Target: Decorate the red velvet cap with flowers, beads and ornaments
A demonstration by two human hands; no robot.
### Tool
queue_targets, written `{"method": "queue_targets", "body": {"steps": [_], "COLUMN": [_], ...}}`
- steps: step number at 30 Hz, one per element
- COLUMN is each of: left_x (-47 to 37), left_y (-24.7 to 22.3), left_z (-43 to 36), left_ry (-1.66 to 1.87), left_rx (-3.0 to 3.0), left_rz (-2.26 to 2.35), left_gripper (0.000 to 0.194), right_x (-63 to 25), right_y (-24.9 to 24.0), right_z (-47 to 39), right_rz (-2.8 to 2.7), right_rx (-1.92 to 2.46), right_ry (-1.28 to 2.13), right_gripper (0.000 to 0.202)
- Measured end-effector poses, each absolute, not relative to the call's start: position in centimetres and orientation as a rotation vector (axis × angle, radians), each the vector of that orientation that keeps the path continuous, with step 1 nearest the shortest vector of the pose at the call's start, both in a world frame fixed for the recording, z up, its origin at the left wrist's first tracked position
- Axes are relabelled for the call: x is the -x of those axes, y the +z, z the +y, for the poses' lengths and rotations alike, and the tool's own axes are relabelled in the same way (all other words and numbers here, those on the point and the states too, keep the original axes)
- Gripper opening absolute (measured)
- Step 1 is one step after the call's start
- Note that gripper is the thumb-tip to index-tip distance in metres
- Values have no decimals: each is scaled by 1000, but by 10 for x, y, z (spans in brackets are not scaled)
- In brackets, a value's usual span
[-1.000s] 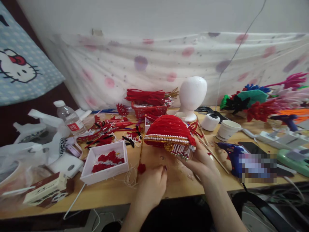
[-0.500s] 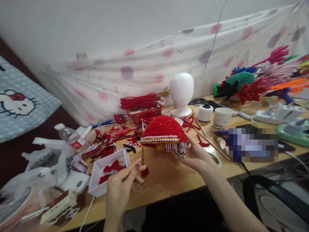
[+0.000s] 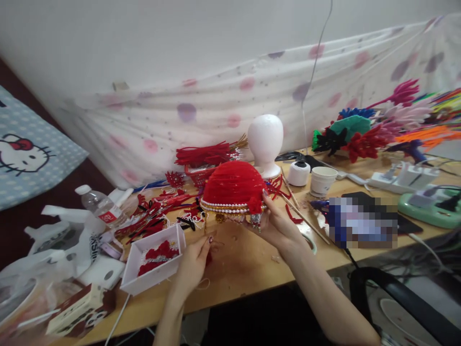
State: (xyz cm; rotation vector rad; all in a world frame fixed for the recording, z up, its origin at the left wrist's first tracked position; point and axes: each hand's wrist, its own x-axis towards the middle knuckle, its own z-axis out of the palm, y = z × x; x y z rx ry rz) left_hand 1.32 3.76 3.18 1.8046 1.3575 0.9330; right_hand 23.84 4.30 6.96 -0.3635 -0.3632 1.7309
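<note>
A domed red cap (image 3: 234, 183) with rows of white beads and gold trim round its rim is held up over the table. My right hand (image 3: 279, 222) grips its right side, beside a red flower and a silver bead cluster. Lower and to the left, my left hand (image 3: 198, 254) has its fingertips pinched near a gold strand that hangs below the cap's left edge; whatever lies between them is too small to make out. A dark red tassel shows partly behind those fingers. Close by on the left is a white box (image 3: 137, 283) with red flower pieces and small beads.
A white foam head (image 3: 265, 142) stands at the back beside a red basket (image 3: 196, 177). A thread spool (image 3: 298, 173), a paper cup (image 3: 322, 181) and thin sticks are on the right. Plastic bags, a bottle (image 3: 103, 207) and a carton (image 3: 84, 312) crowd the left.
The cap has tipped, showing more of its dome and less of its hanging trim. My left hand has moved closer under its left edge, and its fingers have drawn together.
</note>
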Motion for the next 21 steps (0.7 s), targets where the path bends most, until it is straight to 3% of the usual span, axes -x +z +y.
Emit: {"method": "queue_targets", "body": {"steps": [5, 11, 15, 21], "left_x": [-18, -23, -24, -27], "left_y": [32, 45, 47, 49], "left_z": [42, 58, 69, 78], "left_ry": [964, 1063, 1105, 1030], "left_rx": [-1835, -1920, -1939, -1843], "left_rz": [1321, 1484, 1521, 1367], "left_gripper": [41, 18, 37, 28], "right_x": [-237, -235, -230, -227], "right_y": [98, 124, 138, 156], "right_z": [59, 77, 87, 99], "right_rz": [-515, -616, -688, -738], "right_rx": [283, 206, 190, 190], "right_ry": [1578, 1434, 1357, 1310], "right_gripper": [10, 24, 26, 19]}}
